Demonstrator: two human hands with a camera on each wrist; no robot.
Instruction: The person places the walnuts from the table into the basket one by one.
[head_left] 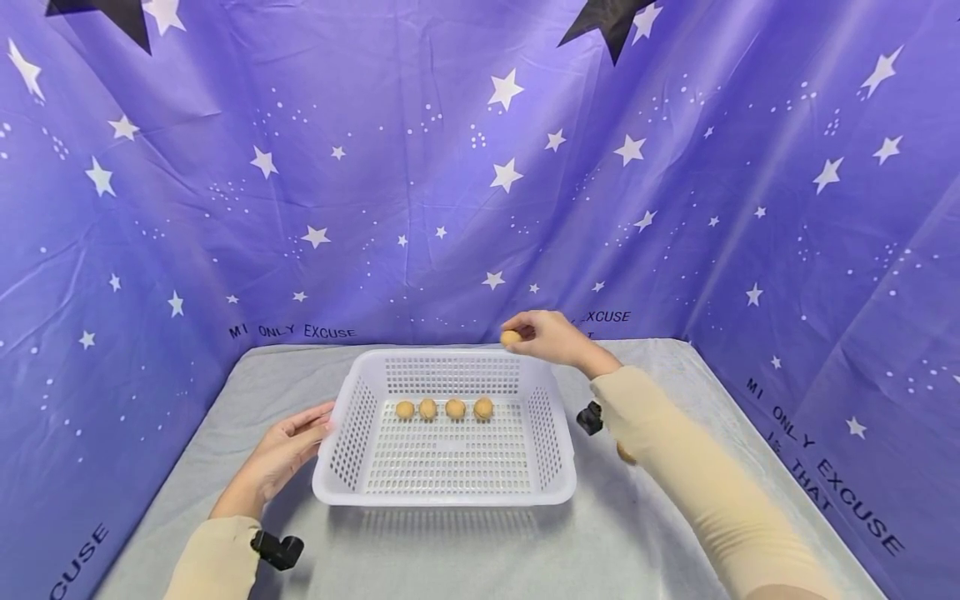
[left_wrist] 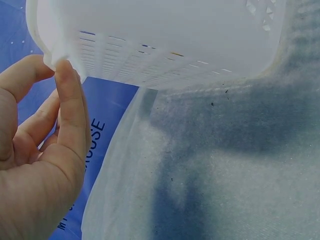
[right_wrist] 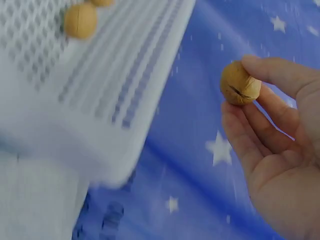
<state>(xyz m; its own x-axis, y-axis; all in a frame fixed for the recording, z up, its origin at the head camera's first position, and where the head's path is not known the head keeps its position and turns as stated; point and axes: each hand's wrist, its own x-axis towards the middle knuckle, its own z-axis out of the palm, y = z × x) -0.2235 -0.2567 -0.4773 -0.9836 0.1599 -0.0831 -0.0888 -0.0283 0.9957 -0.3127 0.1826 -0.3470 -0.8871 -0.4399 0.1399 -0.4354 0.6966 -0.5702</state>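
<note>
A white plastic basket (head_left: 450, 501) with slotted walls stands in the middle of the table. Inside it, several walnuts (head_left: 454, 409) lie in a row across the floor. My left hand (head_left: 281, 450) pinches the basket's left rim between thumb and fingers; the left wrist view shows this grip (left_wrist: 60, 65) close up. Over the basket's far right corner, my right hand (head_left: 553, 337) holds another walnut (right_wrist: 240, 84) between thumb and fingertips, above the rim. A dark crack shows on that walnut's shell in the right wrist view.
Another walnut (head_left: 626, 453) lies on the table right of the basket, partly hidden by the right sleeve (head_left: 697, 475). A pale grey cloth (head_left: 450, 558) covers the table. Purple star-printed curtains (head_left: 450, 208) enclose the back and both sides.
</note>
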